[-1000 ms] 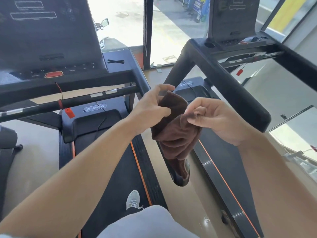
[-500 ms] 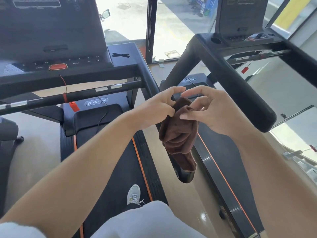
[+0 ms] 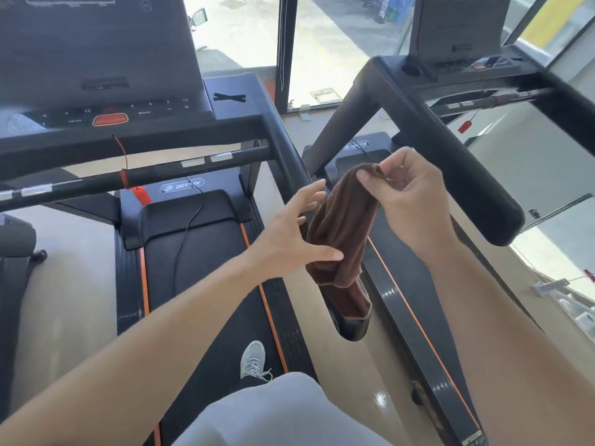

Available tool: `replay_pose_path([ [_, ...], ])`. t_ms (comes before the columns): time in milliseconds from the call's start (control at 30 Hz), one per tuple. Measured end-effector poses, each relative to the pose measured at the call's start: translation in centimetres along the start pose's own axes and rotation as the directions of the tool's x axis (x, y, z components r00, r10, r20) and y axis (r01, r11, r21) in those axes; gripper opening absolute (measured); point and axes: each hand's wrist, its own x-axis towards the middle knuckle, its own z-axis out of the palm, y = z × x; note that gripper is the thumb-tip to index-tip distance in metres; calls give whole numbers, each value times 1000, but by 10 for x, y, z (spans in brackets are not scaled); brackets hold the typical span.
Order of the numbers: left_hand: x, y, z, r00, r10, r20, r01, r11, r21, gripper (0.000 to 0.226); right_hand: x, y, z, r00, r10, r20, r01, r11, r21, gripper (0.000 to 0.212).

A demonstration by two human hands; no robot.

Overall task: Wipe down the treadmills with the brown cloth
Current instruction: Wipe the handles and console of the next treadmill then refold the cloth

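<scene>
- Nearest the camera, the person's light trouser leg point(image 3: 273, 413) and one pale shoe point(image 3: 253, 360) stand on the belt of the left treadmill point(image 3: 206, 268), near its orange-striped right edge. This stance puts both machines within arm's reach.
- The left hand point(image 3: 289, 239) is spread, its fingers straight and fanned, the thumb lying against the lower part of the brown cloth point(image 3: 341, 226). It does not pinch anything; it seems to steady or flatten the hanging folds.
- The right hand point(image 3: 409, 201) pinches the top edge of the cloth between thumb and fingertips, so the cloth hangs down from that corner in loose vertical folds. This hold looks meant to shake it out or refold it into a pad before wiping.
- The cloth hangs in the air over the gap between the two machines, its lower end in front of the rounded tip of the left treadmill's right handrail point(image 3: 289, 162). It touches no treadmill surface that can be confirmed, so wiping appears not yet under way here.
- Beyond the hands, the right treadmill's left handrail point(image 3: 450, 175) slopes up toward its console point(image 3: 457, 30).
- Farther still, the left treadmill's console point(image 3: 96, 49) carries a red stop button point(image 3: 110, 119), with a red safety clip point(image 3: 141, 194) dangling from the crossbar point(image 3: 138, 177).
</scene>
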Motion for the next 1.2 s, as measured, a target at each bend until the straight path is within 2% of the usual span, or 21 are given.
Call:
replay_pose_path([
  [33, -4, -9, 6, 994, -5, -107, 4, 1000, -9, 74, -1, -1, 2, 1000, -4, -28, 5, 1000, 23, 22],
  [100, -7, -21, 8, 956, -70, -286, 16, 982, -186, 27, -1, -3, 5, 999, -4, -52, 7, 997, 71, 25],
  [133, -7, -24, 4, 926, -109, -361, 7, 962, -273, 13, -1, -3, 5, 999, 8, -49, -3, 994, 105, 25],
  [167, -7, -23, -2, 892, -136, -431, -18, 942, -335, 8, -2, -3, 4, 999, 25, -31, -21, 990, 142, 25],
  [300, -3, 5, -33, 803, -97, -588, -220, 869, -443, 9, -10, -8, 3, 984, 73, 162, -121, 942, 313, 27],
  [367, -1, 28, -43, 774, -15, -633, -308, 864, -398, 7, -15, -18, 3, 970, 63, 233, -162, 886, 434, 25],
  [433, 1, 50, -49, 744, 71, -664, -351, 888, -299, 6, -18, -27, -1, 969, 54, 240, -169, 856, 489, 22],
  [500, 7, 66, -49, 729, 129, -672, -345, 917, -198, 5, -23, -32, -7, 973, 81, 218, -183, 845, 503, 23],
  [567, 21, 76, -41, 742, 142, -656, -301, 944, -136, 5, -30, -28, -13, 975, 153, 162, -216, 827, 519, 24],
  [667, 58, 74, -13, 830, 126, -543, -196, 978, -72, 16, -41, -4, -20, 930, 358, -80, -257, 791, 555, 31],
  [733, 81, 54, 7, 896, 36, -442, -36, 999, 8, 39, -50, 38, -25, 834, 470, -289, -323, 841, 435, 28],
  [800, 85, 26, 27, 908, -120, -400, 145, 989, 32, 56, -67, 92, -29, 748, 548, -375, -526, 834, 168, 24],
  [833, 77, 10, 37, 888, -200, -414, 214, 977, -13, 58, -80, 118, -28, 736, 592, -329, -620, 784, 23, 32],
  [900, 46, -19, 60, 811, -339, -476, 299, 941, -159, 55, -104, 155, -24, 748, 641, -174, -663, 731, -159, 53],
  [967, 9, -46, 87, 716, -502, -485, 404, 865, -298, 54, -112, 161, -9, 759, 649, -43, -643, 738, -204, 60],
  [1033, -22, -67, 115, 624, -668, -405, 544, 744, -388, 54, -106, 158, 10, 760, 641, 106, -622, 765, -164, 69],
  [1100, -32, -73, 136, 538, -821, -192, 648, 548, -529, 54, -92, 151, 30, 705, 655, 272, -644, 752, -140, 81],
  [1133, -31, -72, 143, 511, -857, -60, 638, 425, -643, 55, -86, 151, 39, 697, 651, 300, -633, 755, -169, 84],
  [1200, -19, -69, 151, 536, -834, 131, 519, 203, -830, 63, -75, 153, 55, 737, 634, 233, -570, 769, -290, 84],
])
